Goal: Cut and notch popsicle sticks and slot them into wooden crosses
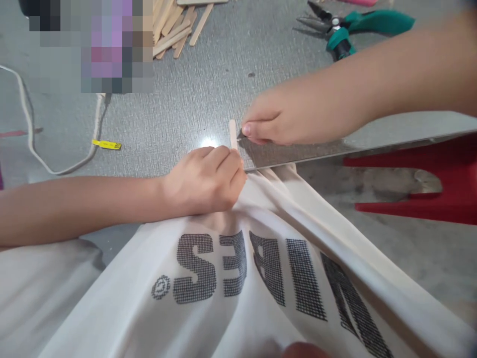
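A short pale wooden stick stands out from the fingers of my left hand, which is closed on it at the table's front edge. Just right of the stick is my right hand, closed in a pinch on a small dark object. Most of that object is hidden by the fingers, so I cannot make out what it is. Its exposed end lies close beside the stick.
Several wooden sticks lie at the back of the grey table. Green-handled pliers are at the back right. A white cord with a yellow tag curves at left. A red stool stands beyond the table edge.
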Demonstrator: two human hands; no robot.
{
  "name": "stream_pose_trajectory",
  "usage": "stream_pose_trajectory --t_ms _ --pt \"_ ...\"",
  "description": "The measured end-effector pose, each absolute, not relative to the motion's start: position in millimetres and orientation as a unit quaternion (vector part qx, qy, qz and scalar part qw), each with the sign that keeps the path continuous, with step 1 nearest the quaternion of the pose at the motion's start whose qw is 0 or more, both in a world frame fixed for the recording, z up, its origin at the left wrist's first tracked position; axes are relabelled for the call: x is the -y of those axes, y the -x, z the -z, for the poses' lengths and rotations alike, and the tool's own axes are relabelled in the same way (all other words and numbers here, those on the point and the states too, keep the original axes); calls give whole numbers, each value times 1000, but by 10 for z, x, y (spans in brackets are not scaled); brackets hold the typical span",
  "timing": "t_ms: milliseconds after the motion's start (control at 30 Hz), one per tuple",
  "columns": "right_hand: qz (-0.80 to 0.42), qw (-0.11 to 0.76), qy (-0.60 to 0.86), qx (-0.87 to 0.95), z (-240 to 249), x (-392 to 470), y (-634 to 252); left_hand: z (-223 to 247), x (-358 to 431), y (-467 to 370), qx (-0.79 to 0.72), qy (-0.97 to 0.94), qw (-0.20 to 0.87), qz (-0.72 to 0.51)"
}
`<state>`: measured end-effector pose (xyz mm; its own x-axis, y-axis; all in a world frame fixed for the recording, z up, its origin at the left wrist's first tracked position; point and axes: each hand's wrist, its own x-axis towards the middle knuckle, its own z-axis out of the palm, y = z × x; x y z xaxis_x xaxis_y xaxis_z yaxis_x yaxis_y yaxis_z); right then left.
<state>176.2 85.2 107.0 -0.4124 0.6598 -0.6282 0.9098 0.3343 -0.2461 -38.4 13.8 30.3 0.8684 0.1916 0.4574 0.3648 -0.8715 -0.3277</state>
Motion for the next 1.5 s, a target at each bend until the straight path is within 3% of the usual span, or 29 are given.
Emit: stream_pose_trajectory --t_ms 67,167,267,333,433,800,1100,1300,1500 --pt "215 315 -488 -785 -1156 -777 -1612 -291 -140 391 148 943 214 205" --pt "202 329 -497 -777 -1169 -731 -1502 -285 -146 395 148 943 218 203" --pt "230 303 -489 -785 -1017 -803 -1631 -282 -153 392 140 944 207 215" --pt "355 197 -418 -813 -866 -890 -1786 -277 -155 385 141 943 202 225" --pt "394 164 -391 -815 -698 -997 -1961 -269 -154 378 143 941 199 235" --pt "509 146 -343 -776 -818 -918 -1822 -287 -159 383 143 942 197 229" --pt "544 147 -394 -726 -804 -923 -1820 -251 -147 408 157 955 150 203" --pt "526 151 -423 -722 -842 -923 -1806 -262 -150 415 163 958 128 197" --pt "436 200 -457 -749 -1050 -802 -1580 -277 -155 383 144 946 182 228"
